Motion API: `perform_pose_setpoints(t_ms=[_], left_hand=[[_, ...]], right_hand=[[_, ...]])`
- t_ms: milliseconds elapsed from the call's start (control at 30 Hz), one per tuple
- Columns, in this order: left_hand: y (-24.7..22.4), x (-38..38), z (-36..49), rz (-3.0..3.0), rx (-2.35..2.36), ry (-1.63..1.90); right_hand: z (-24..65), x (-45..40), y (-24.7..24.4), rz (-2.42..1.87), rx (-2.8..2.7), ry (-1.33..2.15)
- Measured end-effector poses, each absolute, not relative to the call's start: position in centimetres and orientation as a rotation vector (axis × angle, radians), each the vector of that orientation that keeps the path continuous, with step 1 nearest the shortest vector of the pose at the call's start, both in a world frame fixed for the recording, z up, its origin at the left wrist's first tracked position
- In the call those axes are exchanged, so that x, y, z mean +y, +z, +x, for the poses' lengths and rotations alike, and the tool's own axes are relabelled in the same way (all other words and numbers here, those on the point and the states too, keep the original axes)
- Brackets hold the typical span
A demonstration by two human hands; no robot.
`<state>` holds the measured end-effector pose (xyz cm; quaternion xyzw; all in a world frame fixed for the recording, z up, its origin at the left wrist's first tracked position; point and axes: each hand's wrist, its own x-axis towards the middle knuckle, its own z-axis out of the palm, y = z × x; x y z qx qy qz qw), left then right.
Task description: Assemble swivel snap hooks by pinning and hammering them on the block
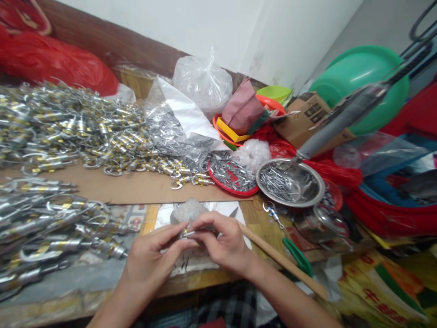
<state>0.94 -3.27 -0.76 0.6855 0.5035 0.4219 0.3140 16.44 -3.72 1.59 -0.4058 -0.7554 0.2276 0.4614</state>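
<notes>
While both hands (145, 255) (228, 241) pinch nearly closed | they grip a small metal piece (186, 234) — grey stone (188, 211) just beyond

I'm in what looks like a small assembly workshop: left of my steel bowl (320, 189) of metal pins (273, 180), hooked metal fittings (78, 123) lie heaped by the score; just beside it, a red tray (235, 191) holds loose metal parts (225, 166); behind it stands a cardboard box (307, 109).
</notes>
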Motion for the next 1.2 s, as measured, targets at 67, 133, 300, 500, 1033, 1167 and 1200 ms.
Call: perform_pose_setpoints(t_ms=[67,133,300,500,1033,1167,1200], left_hand=[[-1.0,-3.4,0.8,1.773,1.358,1.152],[-1.0,-3.5,0.8,1.766,1.326,1.243],[-0.6,-3.9,1.0,1.763,1.211,1.339],[-0.5,-3.9,1.1,1.382,1.255,1.182],[1.1,-4.2,0.4,1.636,1.322,0.953],[1.6,-4.2,0.1,1.733,1.26,0.925],[1.8,-4.2,0.1,1.756,1.249,0.938]], right_hand=[[16.6,-3.6,1.3,-1.018,-1.797,0.616],[16.8,-3.6,0.9,-1.015,-1.772,0.641],[16.9,-4.6,0.2,-0.991,-1.729,0.654],[17.3,-5.8,-0.1,-0.917,-1.841,0.436],[19.2,-5.8,1.4,-0.606,-2.298,0.044],[19.5,-5.8,1.6,-0.629,-2.294,0.027],[19.5,-5.8,1.6,-0.627,-2.293,0.023]])
